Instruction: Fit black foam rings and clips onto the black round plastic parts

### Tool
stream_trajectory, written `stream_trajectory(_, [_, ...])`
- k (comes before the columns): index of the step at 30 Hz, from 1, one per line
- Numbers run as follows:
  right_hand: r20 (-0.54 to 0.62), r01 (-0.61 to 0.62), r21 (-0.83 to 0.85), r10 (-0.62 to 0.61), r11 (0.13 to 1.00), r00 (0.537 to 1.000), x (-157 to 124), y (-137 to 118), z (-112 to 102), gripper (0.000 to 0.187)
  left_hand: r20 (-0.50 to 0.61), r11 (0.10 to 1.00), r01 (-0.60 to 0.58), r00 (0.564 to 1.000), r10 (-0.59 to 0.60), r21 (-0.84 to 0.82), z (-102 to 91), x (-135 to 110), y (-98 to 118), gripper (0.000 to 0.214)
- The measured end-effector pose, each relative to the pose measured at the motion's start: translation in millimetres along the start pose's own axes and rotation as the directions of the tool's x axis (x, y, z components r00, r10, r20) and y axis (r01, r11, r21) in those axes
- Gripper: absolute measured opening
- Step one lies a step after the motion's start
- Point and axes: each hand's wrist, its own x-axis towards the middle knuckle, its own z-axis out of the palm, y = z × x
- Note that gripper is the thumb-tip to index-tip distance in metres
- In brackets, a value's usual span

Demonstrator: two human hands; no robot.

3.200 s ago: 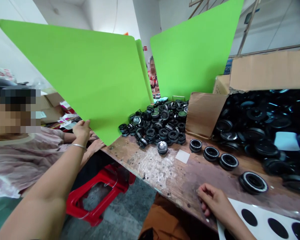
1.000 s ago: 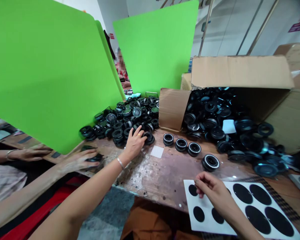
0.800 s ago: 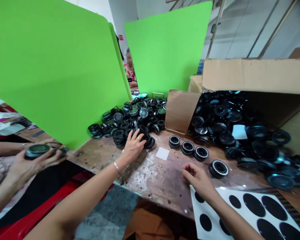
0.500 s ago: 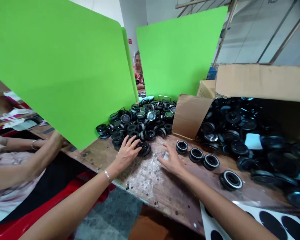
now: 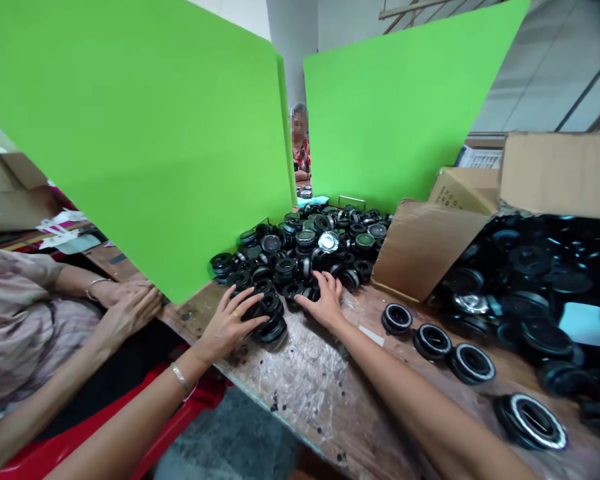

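Note:
A heap of black round parts (image 5: 305, 257) lies on the worn wooden table (image 5: 320, 373) in front of two green screens. My left hand (image 5: 229, 322) rests with fingers spread on a few black rings (image 5: 270, 320) at the heap's near edge. A ring shows on one finger and a bracelet on the wrist. My right hand (image 5: 325, 301) lies flat with fingers stretched against the heap just to the right. Neither hand grips anything.
A cardboard box (image 5: 540, 220) on its side spills black parts at the right. Several single rings (image 5: 433, 341) sit in a row before it. A person at the left has hands (image 5: 130, 303) at the table edge. A red stool (image 5: 190, 400) stands below.
My right hand has left the white sheet of black discs and moved left to the heap. My left hand came off the green screen's edge onto the rings. The view has swung left.

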Motion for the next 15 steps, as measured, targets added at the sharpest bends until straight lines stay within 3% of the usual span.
stream_trajectory(4, [-0.080, 0.032, -0.017, -0.033, 0.999, 0.996, -16, -16, 14, 0.077, -0.027, 0.983, 0.184, 0.983, -0.184, -0.015, 2.8, -25, -5, 0.039])
stream_trajectory(9, [-0.084, 0.061, 0.020, -0.059, 0.998, 0.995, -31, -42, 32, 0.078, -0.057, 0.902, 0.430, 0.901, -0.431, -0.032, 7.2, -38, -5, 0.041])
stream_trajectory(15, [-0.041, -0.006, 0.045, 0.008, 0.999, 0.999, -29, -65, 51, 0.078, 0.056, 0.858, 0.513, 0.856, -0.513, 0.027, 4.4, -42, -5, 0.036])
